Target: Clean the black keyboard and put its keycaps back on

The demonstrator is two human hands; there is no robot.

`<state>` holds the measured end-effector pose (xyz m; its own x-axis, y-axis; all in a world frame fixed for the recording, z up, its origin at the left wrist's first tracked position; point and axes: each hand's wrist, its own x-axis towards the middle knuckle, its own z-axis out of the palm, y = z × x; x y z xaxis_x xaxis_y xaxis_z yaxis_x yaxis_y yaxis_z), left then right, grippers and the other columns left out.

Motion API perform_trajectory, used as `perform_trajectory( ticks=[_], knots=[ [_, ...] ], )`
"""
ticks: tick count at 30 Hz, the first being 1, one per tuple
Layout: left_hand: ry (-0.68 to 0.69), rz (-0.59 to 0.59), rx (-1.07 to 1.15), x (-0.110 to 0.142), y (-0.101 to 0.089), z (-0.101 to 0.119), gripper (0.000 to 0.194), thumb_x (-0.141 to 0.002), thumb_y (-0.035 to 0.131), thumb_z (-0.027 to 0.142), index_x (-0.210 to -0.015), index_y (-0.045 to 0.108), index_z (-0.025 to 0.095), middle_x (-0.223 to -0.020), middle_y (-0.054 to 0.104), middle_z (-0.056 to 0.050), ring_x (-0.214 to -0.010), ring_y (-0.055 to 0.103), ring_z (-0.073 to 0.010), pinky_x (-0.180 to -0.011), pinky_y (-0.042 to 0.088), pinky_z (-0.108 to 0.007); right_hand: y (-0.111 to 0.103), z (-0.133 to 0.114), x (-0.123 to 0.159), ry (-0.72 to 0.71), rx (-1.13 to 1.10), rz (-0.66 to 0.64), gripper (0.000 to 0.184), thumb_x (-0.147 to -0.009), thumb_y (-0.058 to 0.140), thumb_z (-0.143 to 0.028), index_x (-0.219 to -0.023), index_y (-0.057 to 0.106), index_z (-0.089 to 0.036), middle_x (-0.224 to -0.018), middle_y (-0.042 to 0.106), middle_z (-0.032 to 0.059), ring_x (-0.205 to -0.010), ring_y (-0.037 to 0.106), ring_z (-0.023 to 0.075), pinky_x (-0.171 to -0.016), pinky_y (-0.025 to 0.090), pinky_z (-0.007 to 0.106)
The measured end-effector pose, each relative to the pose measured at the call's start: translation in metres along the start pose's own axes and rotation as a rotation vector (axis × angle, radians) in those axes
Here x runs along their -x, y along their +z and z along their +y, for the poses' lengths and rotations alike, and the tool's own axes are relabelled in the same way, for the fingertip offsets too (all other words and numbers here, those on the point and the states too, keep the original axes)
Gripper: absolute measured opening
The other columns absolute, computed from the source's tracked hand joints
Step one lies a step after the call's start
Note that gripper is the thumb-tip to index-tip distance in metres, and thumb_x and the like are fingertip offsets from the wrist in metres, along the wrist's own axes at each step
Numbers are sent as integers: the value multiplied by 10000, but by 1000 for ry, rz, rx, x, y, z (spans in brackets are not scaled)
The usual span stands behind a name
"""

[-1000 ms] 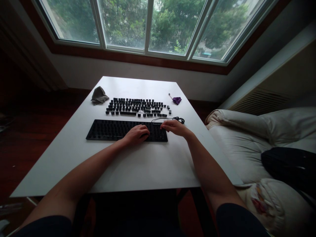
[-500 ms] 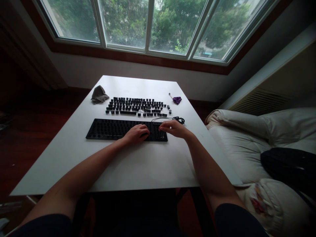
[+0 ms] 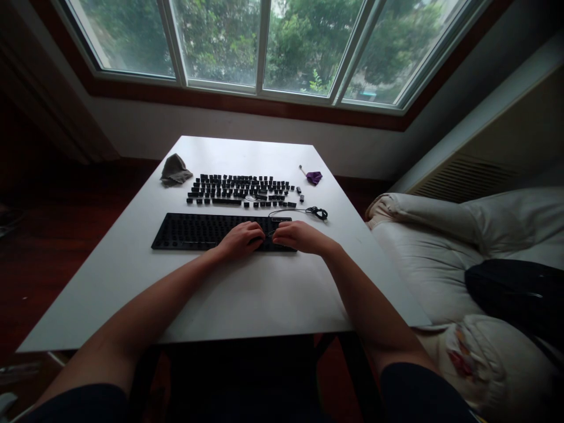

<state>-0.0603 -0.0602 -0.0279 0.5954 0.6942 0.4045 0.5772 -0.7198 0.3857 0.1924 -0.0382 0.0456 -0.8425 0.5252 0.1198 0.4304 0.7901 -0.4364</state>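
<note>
A black keyboard with most of its keycaps off lies across the white table. My left hand rests over its right-centre part, fingers curled and closed; what they hold, if anything, is hidden. Just to the right, my right hand is closed in a pinch above the keyboard's right end, its fingertips close to my left hand's. A thin wire keycap puller shows faintly at those fingertips. Behind the keyboard, many loose black keycaps stand in rows, the long spacebar in the front row.
A coiled black cable lies behind the keyboard's right end. At the back left sits a grey cloth; at the back right, a small brush beside a purple cloth. A cream sofa stands right of the table.
My right hand has moved left and slightly down with the keycap puller, from the keyboard's right end toward my left hand. My left hand stays in nearly the same place.
</note>
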Motion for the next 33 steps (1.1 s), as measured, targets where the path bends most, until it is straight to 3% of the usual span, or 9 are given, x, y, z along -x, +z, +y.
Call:
perform_trajectory(
  ticks=[10, 18, 25, 33],
  knots=[
    [11, -13, -2, 0, 0, -1, 168, -954, 551, 249, -1026, 700, 222, -1082, 668, -66, -1009, 609, -215, -948, 469, -371, 6, -5, -1, 46, 93, 20, 243, -981, 579, -378, -943, 765, -227, -853, 682, 35, -718, 574, 148, -637, 334, 264],
    [19, 10, 3, -1, 2, -1, 144, -944, 562, 235, -995, 696, 226, -1065, 664, -60, -998, 614, -212, -935, 475, -370, -21, 11, 12, 113, -114, -50, 263, -963, 560, -367, -979, 760, -196, -885, 725, 38, -770, 619, 163, -695, 408, 259],
    [22, 6, 7, 0, 1, -2, 145, -946, 561, 233, -999, 695, 225, -1067, 660, -62, -996, 611, -211, -937, 475, -372, -30, 12, 20, 227, -230, -135, 247, -900, 594, -365, -1015, 747, -210, -837, 711, 13, -684, 566, 145, -620, 394, 247],
    [22, -3, -1, 1, 0, -2, 138, -950, 560, 214, -1001, 688, 208, -1070, 652, -64, -1002, 597, -208, -947, 469, -371, -32, 24, 23, 295, -342, -179, 274, -911, 573, -364, -1055, 738, -200, -811, 703, 22, -686, 606, 146, -630, 436, 247]
  ],
)
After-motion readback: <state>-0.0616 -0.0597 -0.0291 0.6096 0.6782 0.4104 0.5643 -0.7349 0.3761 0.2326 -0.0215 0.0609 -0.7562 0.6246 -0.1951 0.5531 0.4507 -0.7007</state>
